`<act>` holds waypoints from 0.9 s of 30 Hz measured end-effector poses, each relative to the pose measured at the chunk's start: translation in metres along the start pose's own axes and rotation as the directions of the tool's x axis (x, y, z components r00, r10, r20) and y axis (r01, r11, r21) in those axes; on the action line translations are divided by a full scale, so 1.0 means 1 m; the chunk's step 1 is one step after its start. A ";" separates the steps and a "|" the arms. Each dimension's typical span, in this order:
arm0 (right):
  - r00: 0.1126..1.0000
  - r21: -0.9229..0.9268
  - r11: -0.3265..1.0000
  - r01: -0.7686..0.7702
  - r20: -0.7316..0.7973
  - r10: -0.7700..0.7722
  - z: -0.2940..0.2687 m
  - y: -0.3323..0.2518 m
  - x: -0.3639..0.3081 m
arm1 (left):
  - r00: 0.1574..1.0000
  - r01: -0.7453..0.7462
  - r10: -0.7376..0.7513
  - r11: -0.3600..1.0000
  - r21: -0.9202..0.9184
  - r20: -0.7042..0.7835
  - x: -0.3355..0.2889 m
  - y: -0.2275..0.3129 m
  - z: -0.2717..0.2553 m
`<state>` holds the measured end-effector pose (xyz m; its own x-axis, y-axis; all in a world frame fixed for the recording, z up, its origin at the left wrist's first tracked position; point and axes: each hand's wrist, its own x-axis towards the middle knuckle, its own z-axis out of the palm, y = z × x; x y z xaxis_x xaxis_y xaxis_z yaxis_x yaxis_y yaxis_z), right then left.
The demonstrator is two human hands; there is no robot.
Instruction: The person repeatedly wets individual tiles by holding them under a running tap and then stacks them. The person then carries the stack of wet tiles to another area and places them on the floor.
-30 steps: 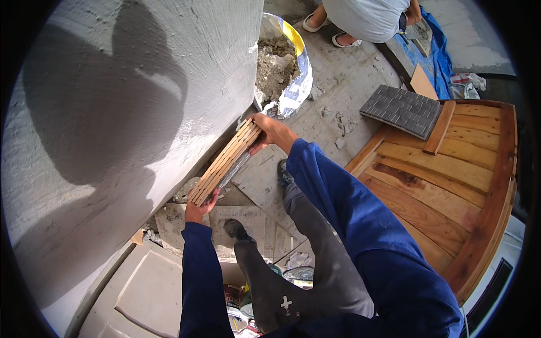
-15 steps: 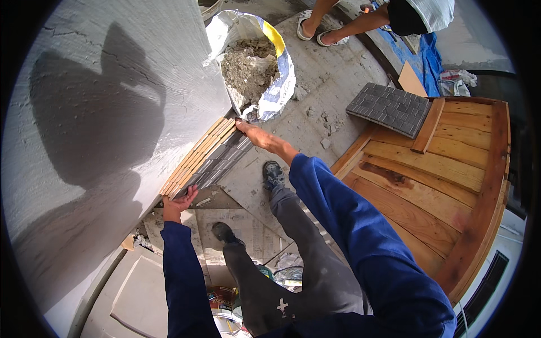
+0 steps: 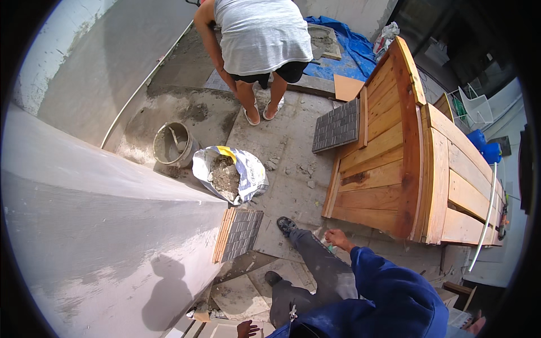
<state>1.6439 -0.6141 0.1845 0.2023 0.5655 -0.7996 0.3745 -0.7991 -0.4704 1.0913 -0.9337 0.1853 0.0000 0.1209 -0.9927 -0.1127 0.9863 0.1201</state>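
A stack of dark grey brick-patterned tiles (image 3: 243,235) with tan edges leans on the pale wall, apart from both my hands. At the lower edge my left hand (image 3: 247,329) shows only in part, its fingers spread and holding nothing. Over by my thigh, near the wooden bench, hangs my right hand (image 3: 338,239). Its fingers are loosely curled, and I see nothing in them. Just beyond the tile stack stands an open white sack (image 3: 251,176) of grey rubble.
A bucket (image 3: 189,145) with a tool inside stands behind the sack. Ahead, a person (image 3: 262,36) bends over beside a blue tarp (image 3: 352,48). On the right is a large slatted wooden bench (image 3: 375,183), with another dark tile panel (image 3: 336,127) against it.
Both hands have let go of the tile stack and drawn back toward my body. My view has shifted, showing more of the far floor and the person.
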 end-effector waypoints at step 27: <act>0.800 0.892 0.376 -0.251 -0.028 0.600 0.208 0.331 -0.481 | 0.813 -0.428 0.582 0.614 0.663 -0.014 -0.119 0.285 0.071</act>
<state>1.4820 -1.1938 0.3358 0.4117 -0.0216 -0.9111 -0.7175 -0.6241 -0.3094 1.1302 -0.6585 0.3389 -0.0792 0.6704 -0.7377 0.5895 0.6283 0.5076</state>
